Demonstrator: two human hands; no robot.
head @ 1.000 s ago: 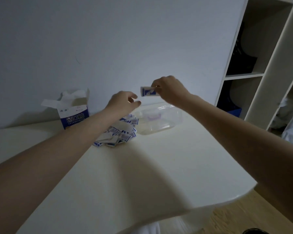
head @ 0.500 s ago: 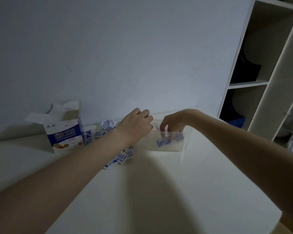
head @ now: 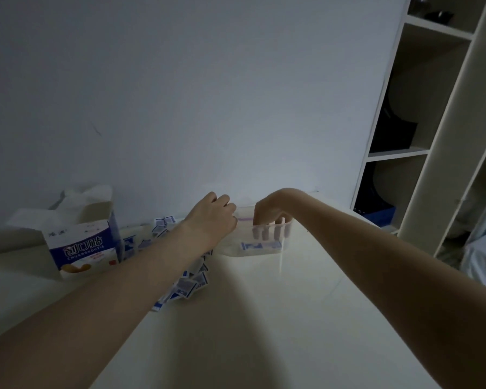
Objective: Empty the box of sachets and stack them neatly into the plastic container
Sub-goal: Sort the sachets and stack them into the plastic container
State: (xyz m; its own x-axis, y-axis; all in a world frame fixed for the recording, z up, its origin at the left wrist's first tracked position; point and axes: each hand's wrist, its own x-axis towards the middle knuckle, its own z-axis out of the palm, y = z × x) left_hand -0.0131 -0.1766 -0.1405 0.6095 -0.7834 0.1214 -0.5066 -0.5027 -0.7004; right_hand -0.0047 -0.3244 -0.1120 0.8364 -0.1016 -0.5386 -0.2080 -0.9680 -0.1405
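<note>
The right hand (head: 270,211) reaches into the clear plastic container (head: 285,242), its straight fingers (head: 265,233) just above a blue-and-white sachet (head: 260,245) lying flat inside. The left hand (head: 211,217), fingers curled, touches the container's left end; whether it holds anything cannot be told. Beneath the left wrist lie loose sachets (head: 187,286); left of them stands the open box (head: 82,249), printed "CHUANGKOUTIE".

box (head: 82,249): 1 | plastic container (head: 260,244): 1 | hands: 2 | loose sachets (head: 187,286): many, uncountable
</note>
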